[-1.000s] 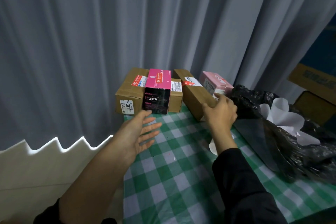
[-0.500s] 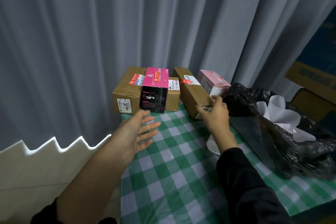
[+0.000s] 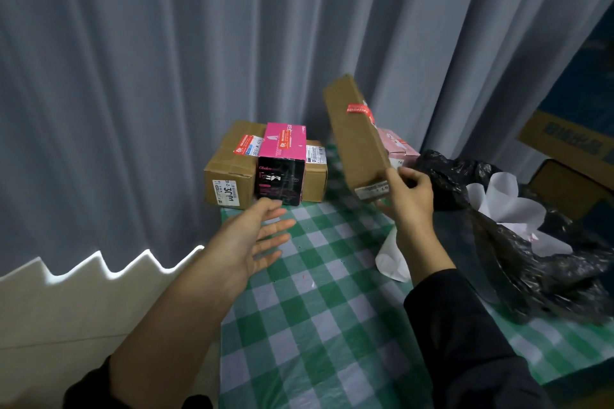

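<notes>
My right hand (image 3: 410,199) grips the near end of a long brown cardboard box (image 3: 355,133) with a red sticker, holding it tilted up above the table. My left hand (image 3: 255,239) hovers open, fingers spread, just in front of a pink and black box (image 3: 282,163). That box stands against a wide brown carton (image 3: 229,169) with shipping labels. A smaller brown box (image 3: 315,173) sits to its right. A pale pink box (image 3: 397,146) lies partly hidden behind the lifted box.
The table wears a green and white checked cloth (image 3: 332,325). A black plastic bag (image 3: 518,236) with white paper (image 3: 505,206) fills the right side. Grey curtains (image 3: 166,60) hang close behind. Another cardboard box (image 3: 571,146) shows at far right.
The long brown box has been lifted off the table by my right hand and tilted upward. My left hand has stayed almost in place.
</notes>
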